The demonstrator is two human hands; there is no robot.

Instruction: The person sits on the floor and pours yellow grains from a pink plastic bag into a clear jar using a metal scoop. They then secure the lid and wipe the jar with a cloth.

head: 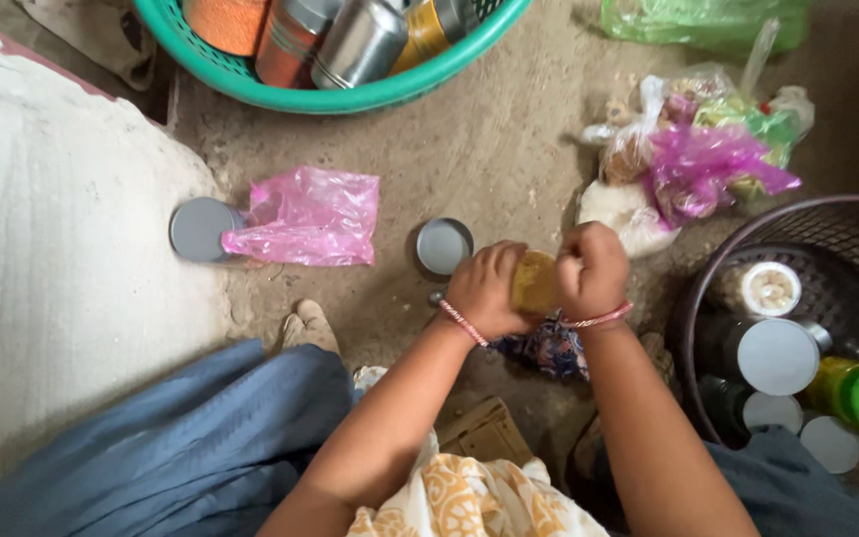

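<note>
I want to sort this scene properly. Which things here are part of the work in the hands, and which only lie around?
In hand:
- left hand and right hand, both closed on the yellow-brown packet

Lying about:
- pink plastic bag
- two grey lids
- green basket with metal tins
- dark basket of jars
- heap of food bags

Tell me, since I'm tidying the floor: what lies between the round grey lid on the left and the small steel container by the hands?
A crumpled pink plastic bag lies between the grey lid and the steel container, overlapping the lid's edge, as the head view shows.

A home's earthen floor [489, 149]: baskets [251, 85] of storage jars [777, 355] and food bags [693, 159] ring the hands.
</note>
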